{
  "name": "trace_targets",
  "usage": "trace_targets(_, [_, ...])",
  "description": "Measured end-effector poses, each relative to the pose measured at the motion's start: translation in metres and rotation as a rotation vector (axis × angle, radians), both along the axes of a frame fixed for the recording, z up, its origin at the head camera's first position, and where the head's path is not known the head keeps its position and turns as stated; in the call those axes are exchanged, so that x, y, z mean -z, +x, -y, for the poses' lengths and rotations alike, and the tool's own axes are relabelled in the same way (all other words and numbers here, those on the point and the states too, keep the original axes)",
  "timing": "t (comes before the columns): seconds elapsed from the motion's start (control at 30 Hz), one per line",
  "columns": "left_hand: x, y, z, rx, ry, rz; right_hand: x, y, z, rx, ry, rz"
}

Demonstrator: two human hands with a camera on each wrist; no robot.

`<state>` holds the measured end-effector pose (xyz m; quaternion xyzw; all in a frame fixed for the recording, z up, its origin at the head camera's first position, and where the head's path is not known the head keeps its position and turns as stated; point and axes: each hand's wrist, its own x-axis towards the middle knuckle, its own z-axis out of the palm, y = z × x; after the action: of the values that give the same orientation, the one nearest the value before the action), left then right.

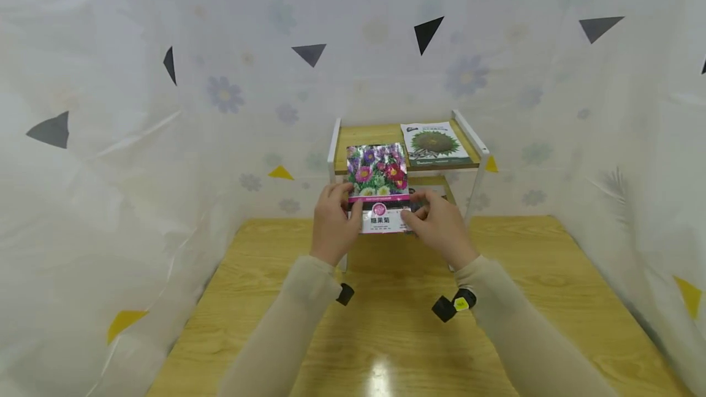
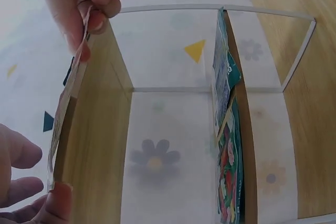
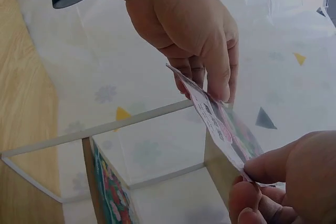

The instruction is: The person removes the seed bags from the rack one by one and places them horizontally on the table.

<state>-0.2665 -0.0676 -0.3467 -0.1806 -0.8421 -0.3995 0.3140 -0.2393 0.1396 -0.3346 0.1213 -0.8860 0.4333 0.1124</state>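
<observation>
A flower seed packet [image 1: 378, 170] shows pink, purple and red blooms above a white label with Chinese text. My left hand [image 1: 335, 223] pinches its left edge and my right hand [image 1: 443, 225] its lower right edge. It is held up in front of the small two-tier shelf [image 1: 364, 135], overlapping the upper board in the head view. Seen nearly edge-on in the left wrist view, the packet [image 2: 64, 114] is thin and slightly bent. Fingers of both hands reach it in the right wrist view, with thumbs on the printed face.
A white packet with a large sunflower head [image 1: 434, 141] lies on the upper board's right side. On the lower board are a green packet with red flowers [image 2: 229, 166] and another packet [image 2: 222, 69]. The shelf stands on a wooden table [image 1: 397, 336] before a patterned white curtain [image 1: 375, 35].
</observation>
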Motion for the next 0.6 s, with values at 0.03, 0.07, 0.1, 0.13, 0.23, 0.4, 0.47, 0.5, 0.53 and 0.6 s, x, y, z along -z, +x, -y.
trace_targets(0.03, [0.002, 0.001, 0.0, -0.002, 0.009, 0.005, 0.004, 0.002, -0.001, -0.001, 0.0, 0.002])
trace_targets(0.07, [0.004, 0.002, 0.0, -0.001, 0.018, 0.012, 0.007, 0.003, -0.001, -0.002, -0.005, 0.004])
trace_targets(0.1, [0.007, 0.003, 0.0, -0.002, 0.024, 0.023, 0.011, 0.004, -0.002, -0.004, -0.012, 0.003])
trace_targets(0.13, [0.009, 0.005, 0.001, -0.003, 0.029, 0.035, 0.015, 0.005, -0.002, -0.01, -0.019, 0.001])
trace_targets(0.23, [0.016, 0.009, 0.004, -0.005, 0.042, 0.063, 0.026, 0.006, 0.0, -0.018, -0.048, -0.028])
trace_targets(0.4, [0.023, 0.015, 0.008, 0.011, 0.066, 0.086, 0.043, 0.008, 0.002, -0.024, -0.089, -0.067])
trace_targets(0.47, [0.026, 0.017, 0.009, 0.014, 0.066, 0.087, 0.047, 0.008, 0.001, -0.027, -0.094, -0.063])
trace_targets(0.5, [0.028, 0.018, 0.01, 0.016, 0.066, 0.084, 0.049, 0.009, 0.001, -0.026, -0.093, -0.059])
trace_targets(0.53, [0.029, 0.018, 0.011, 0.014, 0.061, 0.083, 0.05, 0.009, 0.001, -0.028, -0.092, -0.055])
trace_targets(0.6, [0.033, 0.02, 0.013, 0.02, 0.055, 0.079, 0.053, 0.011, 0.002, -0.033, -0.101, -0.043])
